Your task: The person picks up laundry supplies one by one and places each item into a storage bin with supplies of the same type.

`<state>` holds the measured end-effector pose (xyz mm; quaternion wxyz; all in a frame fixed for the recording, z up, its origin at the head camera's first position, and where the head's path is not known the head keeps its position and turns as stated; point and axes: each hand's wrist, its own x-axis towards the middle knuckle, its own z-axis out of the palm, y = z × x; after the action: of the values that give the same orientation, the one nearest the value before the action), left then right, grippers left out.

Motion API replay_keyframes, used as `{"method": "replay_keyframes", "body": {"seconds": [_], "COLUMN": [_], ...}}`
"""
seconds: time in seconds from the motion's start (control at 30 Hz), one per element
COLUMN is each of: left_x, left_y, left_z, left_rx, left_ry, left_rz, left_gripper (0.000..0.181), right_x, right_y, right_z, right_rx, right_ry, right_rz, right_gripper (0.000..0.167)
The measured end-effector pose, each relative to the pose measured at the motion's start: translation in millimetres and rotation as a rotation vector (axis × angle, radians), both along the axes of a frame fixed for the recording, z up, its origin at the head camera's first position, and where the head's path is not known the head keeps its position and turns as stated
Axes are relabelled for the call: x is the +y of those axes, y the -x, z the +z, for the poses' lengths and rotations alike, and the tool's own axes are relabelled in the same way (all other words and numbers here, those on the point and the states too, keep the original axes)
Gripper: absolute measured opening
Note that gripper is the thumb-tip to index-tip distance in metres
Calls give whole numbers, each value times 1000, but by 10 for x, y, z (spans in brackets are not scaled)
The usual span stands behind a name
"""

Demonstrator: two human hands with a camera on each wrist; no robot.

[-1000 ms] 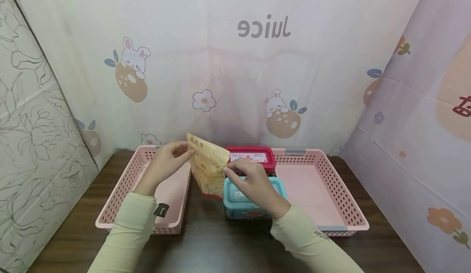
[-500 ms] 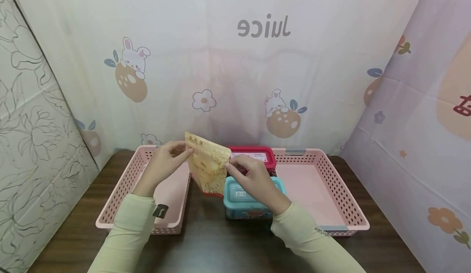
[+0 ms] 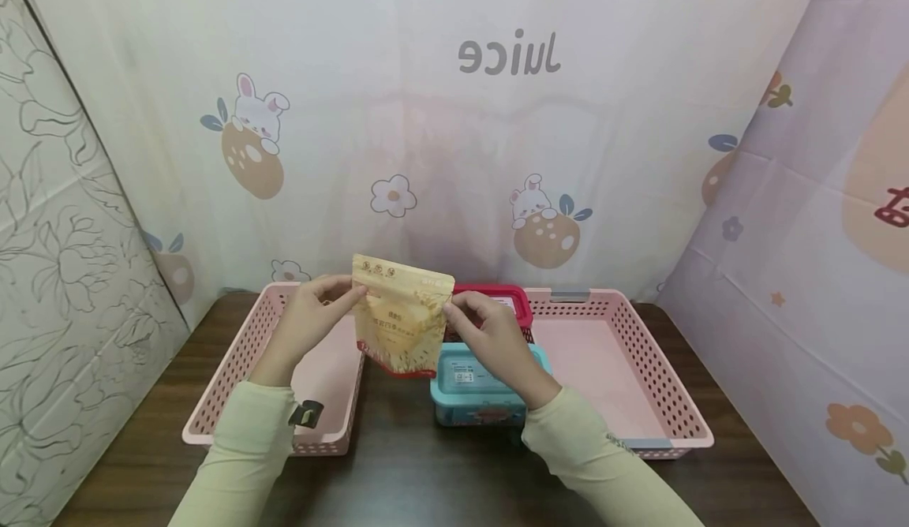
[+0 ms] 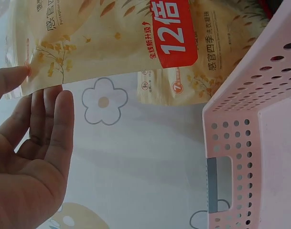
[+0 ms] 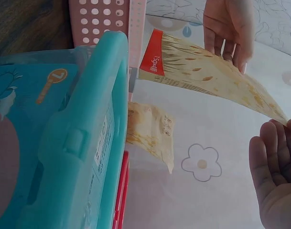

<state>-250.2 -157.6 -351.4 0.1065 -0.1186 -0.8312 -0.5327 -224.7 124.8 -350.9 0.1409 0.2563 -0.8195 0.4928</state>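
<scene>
While left hand (image 3: 307, 320) and right hand (image 3: 495, 338) grip its opposite edges between fingers, yellow pouch (image 3: 398, 326) hangs left of turquoise box (image 3: 469, 389) | red-lidded box (image 3: 524, 306): behind turquoise box | pink basket (image 3: 604, 361): right of turquoise box

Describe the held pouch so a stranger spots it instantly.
Find the two pink baskets on the table. Between them, the left hand and right hand hold a pale yellow pouch with a red bottom edge; the similar pouch nearby isn't held.

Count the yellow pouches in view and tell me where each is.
2: a held pouch, between left hand and right hand; a second pouch, partly behind it in the left wrist view. More may be hidden.
</scene>
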Motion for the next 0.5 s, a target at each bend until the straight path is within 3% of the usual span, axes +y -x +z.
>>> {"method": "replay_keyframes", "body": {"seconds": [0.23, 0.5], "left_x": [-27, -45], "left_y": [-28, -54], "left_z": [-6, -8], "left_rx": [-49, -81], "left_ry": [-111, -156], "left_rz": [-56, -54], "left_gripper": [43, 44], "right_x": [6, -30], "right_y": [44, 75], "right_z": [-1, 14], "right_rx": [-77, -192], "right_ry": [38, 127], "right_rz": [-51, -69], "right_gripper": [14, 19]}}
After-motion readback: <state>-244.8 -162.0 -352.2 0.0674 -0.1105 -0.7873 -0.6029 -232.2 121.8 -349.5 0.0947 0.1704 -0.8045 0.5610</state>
